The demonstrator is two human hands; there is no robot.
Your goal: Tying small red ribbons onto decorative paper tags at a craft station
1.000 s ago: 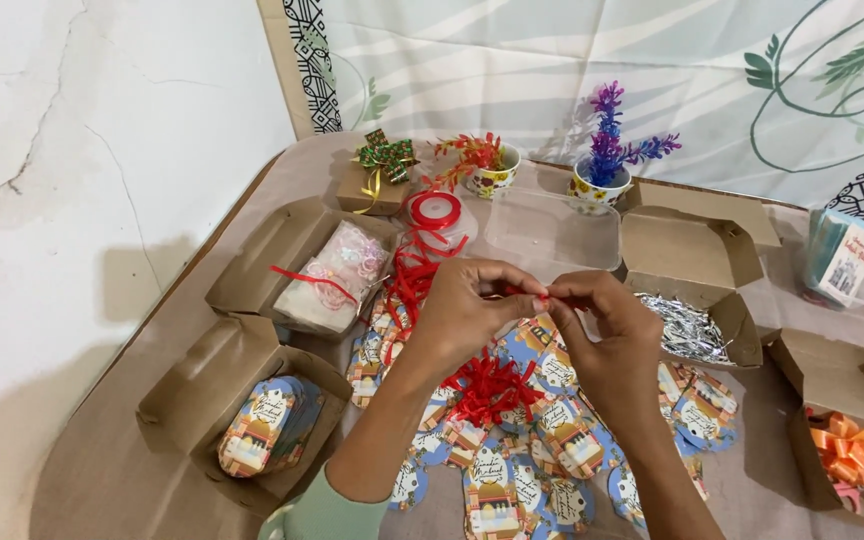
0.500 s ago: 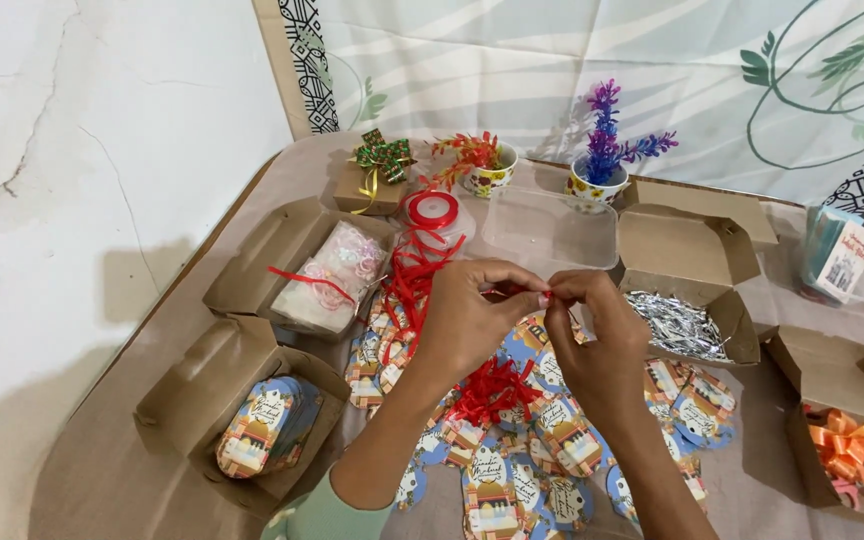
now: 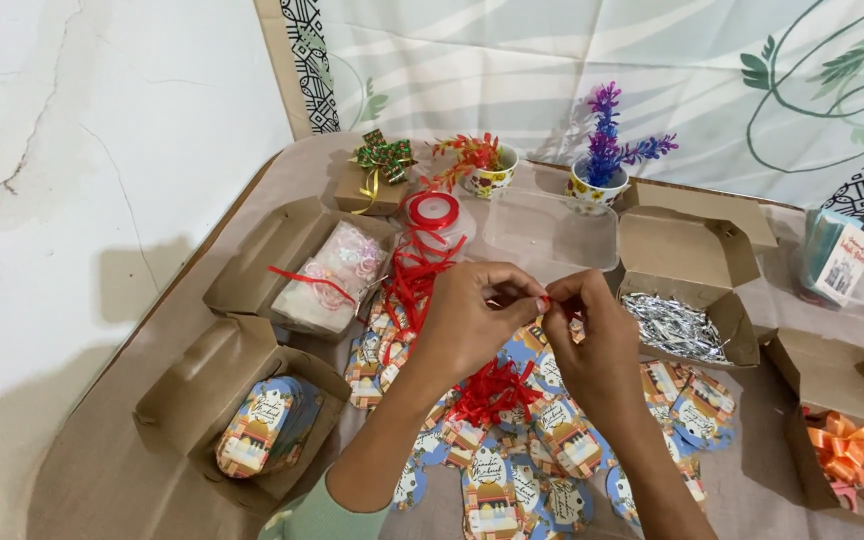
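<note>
Both hands, left hand (image 3: 472, 325) and right hand (image 3: 597, 345), pinch 1 red ribbon strand (image 3: 544, 299) between fingertips; many paper tags (image 3: 562, 440) lie unribboned on surface (image 3: 132, 470).

Four open cardboard boxes (image 3: 272, 262) – two small flower pots (image 3: 492, 178) – one red ribbon spool (image 3: 433, 210) – one clear tray (image 3: 549, 230).

Open boxes (image 3: 282, 262) flank both sides; tags (image 3: 562, 440) crowd centre; bare table (image 3: 102, 470) near-left.
</note>
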